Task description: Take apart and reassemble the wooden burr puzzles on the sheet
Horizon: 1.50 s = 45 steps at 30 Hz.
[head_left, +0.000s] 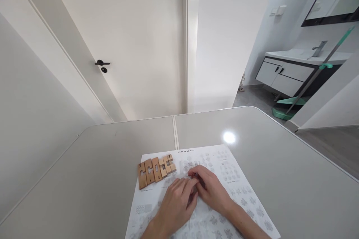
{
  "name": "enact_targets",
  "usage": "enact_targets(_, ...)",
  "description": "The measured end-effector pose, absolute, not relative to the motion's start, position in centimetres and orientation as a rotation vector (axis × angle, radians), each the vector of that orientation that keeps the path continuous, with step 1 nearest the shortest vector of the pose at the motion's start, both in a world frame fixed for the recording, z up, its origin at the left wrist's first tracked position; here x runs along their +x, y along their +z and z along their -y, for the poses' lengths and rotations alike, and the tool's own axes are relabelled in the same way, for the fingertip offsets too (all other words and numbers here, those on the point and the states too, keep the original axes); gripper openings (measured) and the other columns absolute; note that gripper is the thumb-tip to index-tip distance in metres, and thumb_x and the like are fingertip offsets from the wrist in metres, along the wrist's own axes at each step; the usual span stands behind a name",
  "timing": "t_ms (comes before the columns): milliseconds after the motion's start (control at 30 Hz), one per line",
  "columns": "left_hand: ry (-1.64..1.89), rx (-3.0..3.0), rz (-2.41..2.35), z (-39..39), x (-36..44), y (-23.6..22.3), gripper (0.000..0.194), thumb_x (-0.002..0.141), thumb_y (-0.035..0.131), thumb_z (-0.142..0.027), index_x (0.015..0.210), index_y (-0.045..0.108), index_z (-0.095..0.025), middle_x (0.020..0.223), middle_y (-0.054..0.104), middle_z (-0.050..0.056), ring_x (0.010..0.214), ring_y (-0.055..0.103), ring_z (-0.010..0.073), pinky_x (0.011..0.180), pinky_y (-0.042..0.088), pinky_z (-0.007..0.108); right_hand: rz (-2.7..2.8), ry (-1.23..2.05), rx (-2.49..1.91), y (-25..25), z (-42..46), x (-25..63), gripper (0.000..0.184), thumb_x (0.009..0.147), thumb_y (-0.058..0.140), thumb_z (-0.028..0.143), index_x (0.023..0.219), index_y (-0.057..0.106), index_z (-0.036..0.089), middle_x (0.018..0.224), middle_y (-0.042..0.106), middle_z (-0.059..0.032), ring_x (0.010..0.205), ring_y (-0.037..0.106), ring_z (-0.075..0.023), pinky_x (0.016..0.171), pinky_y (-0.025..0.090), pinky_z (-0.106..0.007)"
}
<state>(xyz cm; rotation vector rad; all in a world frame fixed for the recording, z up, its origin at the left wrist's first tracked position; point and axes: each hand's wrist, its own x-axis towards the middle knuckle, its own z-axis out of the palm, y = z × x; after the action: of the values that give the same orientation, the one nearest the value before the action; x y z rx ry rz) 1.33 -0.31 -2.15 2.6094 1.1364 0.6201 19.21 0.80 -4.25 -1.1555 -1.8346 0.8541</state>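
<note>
Over the middle of a printed sheet of paper (150, 196), my left hand (176, 198) and my right hand (211, 189) meet with curled fingers. Their fingertips are pinched together, and anything between them is hidden from view. Left of the hands, several flat wooden puzzle pieces (143, 183) lie side by side in a slanting row on the sheet's upper left corner. They have notches or slots cut in them, and small dark numbers mark some of them. A paler notched piece (169, 166) ends the row, closest to my hands.
The sheet lies on a grey table (92, 179) with a seam (175, 132) across it. Behind the table stands a white door (146, 44) with a black handle (102, 63). At right are a washbasin cabinet (286, 76) and a green dustpan (283, 114).
</note>
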Motion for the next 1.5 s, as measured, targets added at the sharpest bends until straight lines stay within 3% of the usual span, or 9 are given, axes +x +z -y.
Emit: enact_targets(1500, 0.616, 2.486, -1.146, 0.1, 1.4, -1.5, 0.028, 0.093, 0.052, -0.010, 0.117, 0.054, -0.025, 0.091, 0.068, 0.002, 0.080, 0.066, 0.0213, 0.077, 0.056, 0.038, 1.853, 0.791, -1.131, -3.2, -0.8, 19.1, 0.036, 0.085, 0.043, -0.002, 0.101, 0.061, 0.024, 0.095, 0.069, -0.0031, 0.086, 0.065, -0.0212, 0.074, 0.054, -0.033)
